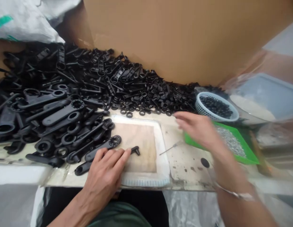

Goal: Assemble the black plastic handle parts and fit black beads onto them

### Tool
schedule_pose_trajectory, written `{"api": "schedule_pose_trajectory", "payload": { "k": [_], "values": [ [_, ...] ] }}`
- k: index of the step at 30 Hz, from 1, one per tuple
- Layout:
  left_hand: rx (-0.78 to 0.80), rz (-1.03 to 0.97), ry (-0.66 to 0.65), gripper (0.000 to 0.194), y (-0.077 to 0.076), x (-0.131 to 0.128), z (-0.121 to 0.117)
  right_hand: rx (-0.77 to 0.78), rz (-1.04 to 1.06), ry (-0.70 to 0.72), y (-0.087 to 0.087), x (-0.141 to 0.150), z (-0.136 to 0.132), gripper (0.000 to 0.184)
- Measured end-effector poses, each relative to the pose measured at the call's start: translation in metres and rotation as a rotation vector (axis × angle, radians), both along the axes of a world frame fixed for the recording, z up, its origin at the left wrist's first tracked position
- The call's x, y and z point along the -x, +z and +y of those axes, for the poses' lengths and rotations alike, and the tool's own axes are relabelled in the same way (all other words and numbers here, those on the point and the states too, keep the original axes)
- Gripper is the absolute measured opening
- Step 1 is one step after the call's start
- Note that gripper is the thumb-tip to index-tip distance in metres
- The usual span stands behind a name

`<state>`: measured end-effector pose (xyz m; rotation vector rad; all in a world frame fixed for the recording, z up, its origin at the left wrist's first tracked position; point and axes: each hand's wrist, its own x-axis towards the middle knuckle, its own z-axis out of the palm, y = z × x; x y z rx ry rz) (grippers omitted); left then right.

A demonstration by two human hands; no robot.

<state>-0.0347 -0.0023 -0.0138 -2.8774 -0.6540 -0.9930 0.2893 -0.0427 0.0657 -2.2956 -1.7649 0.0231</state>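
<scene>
My left hand (106, 171) lies flat with its fingers stretched out on the near edge of a stained white pad (146, 151). Its fingertips touch a small black plastic part (135, 150) resting on the pad, and a long black lever (99, 154) lies just to its left. My right hand (196, 127) hovers blurred over the table, fingers extended and holding nothing, near the left edge of a green tray (246, 154) of small silver pieces. A thin metal pin (171, 147) lies on the table under it.
A large heap of black plastic levers and rings (66, 91) covers the left and back of the table. A white basket (216, 107) holds small black pieces. A cardboard box (184, 34) stands behind, a plastic-wrapped container (267, 97) at right, a white sack (20, 19) top left.
</scene>
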Motion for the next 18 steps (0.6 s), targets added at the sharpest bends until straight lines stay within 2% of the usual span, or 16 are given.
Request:
{"api": "schedule_pose_trajectory", "payload": {
  "k": [3, 5, 7, 9, 12, 15, 18],
  "values": [
    [0.142, -0.09, -0.105, 0.043, 0.001, -0.006, -0.001, 0.024, -0.083, -0.221, -0.002, -0.058, -0.062, 0.027],
    [0.237, -0.113, -0.151, 0.04, 0.002, -0.013, -0.001, 0.07, -0.127, -0.337, -0.01, -0.091, -0.088, 0.028],
    [0.269, -0.091, -0.158, 0.036, 0.001, -0.019, 0.0, 0.1, -0.135, -0.379, -0.021, -0.113, -0.098, 0.032],
    [0.251, -0.051, -0.131, 0.033, -0.002, -0.023, 0.001, 0.118, -0.112, -0.37, -0.029, -0.124, -0.096, 0.037],
    [0.209, -0.008, -0.082, 0.034, -0.009, -0.024, 0.002, 0.133, -0.044, -0.293, -0.033, -0.115, -0.08, 0.044],
    [0.163, -0.009, -0.06, 0.037, -0.014, -0.023, 0.003, 0.134, 0.038, -0.172, -0.027, -0.085, -0.063, 0.048],
    [0.121, 0.005, -0.077, 0.04, -0.014, -0.022, 0.005, 0.146, 0.118, -0.054, -0.018, -0.059, -0.057, 0.05]
  ]
}}
